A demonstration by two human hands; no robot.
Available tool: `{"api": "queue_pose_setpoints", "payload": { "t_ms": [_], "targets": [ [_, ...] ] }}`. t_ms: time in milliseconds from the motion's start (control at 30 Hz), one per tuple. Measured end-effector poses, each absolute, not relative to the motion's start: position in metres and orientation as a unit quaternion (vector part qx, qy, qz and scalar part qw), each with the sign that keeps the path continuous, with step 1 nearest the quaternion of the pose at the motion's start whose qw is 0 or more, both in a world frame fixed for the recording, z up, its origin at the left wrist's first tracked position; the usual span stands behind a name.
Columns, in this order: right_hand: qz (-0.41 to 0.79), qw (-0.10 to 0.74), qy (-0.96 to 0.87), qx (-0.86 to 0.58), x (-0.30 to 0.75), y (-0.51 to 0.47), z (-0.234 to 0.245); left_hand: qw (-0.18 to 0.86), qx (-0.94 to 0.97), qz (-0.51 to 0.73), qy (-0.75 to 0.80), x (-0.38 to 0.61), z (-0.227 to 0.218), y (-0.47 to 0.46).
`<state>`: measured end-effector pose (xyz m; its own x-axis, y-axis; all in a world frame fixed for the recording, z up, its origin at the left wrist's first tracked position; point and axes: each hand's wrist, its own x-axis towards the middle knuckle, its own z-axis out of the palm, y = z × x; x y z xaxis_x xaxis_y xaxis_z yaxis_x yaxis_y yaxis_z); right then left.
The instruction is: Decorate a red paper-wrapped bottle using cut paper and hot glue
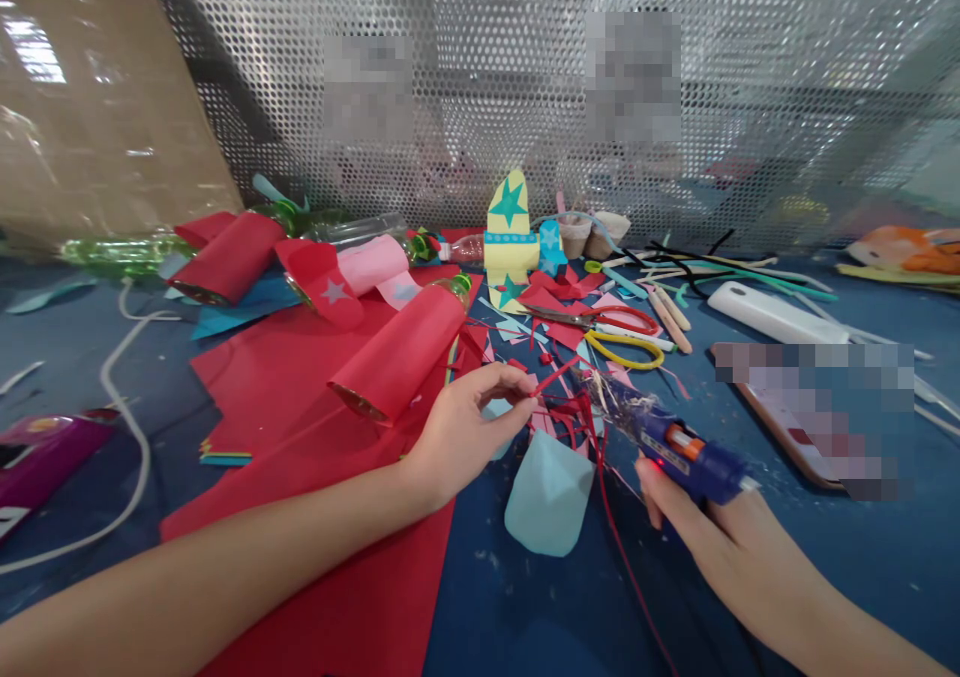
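- My left hand (454, 437), left of and beyond the pale blue paper piece (550, 495), pinches a thin red strip (556, 377) between thumb and fingertip.
- My right hand (716, 547), right of that piece, is wrapped round a blue glue gun (686, 457).
- The strip lies between my hands, beyond the piece, its far end near the nozzle.
- Farther beyond the piece: scissors (585, 320).
- Left of it: a red-wrapped bottle (409, 357).
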<state>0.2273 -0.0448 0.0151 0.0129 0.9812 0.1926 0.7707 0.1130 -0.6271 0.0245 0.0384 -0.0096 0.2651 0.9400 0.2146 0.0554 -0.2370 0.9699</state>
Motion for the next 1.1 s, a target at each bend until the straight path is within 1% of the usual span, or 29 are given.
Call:
{"api": "queue_pose_setpoints", "payload": {
  "t_ms": [533,1100],
  "targets": [
    [0.18,0.298,-0.683,-0.643,0.2289,-0.0453,0.0144,0.481,0.629,0.467,0.395,0.0251,-0.0081,0.0378],
    [0.155,0.304,-0.661,-0.668,0.2308,-0.0397,0.0169,0.466,0.64,0.466,0.396,0.0244,-0.0095,0.0383]
  ]
}}
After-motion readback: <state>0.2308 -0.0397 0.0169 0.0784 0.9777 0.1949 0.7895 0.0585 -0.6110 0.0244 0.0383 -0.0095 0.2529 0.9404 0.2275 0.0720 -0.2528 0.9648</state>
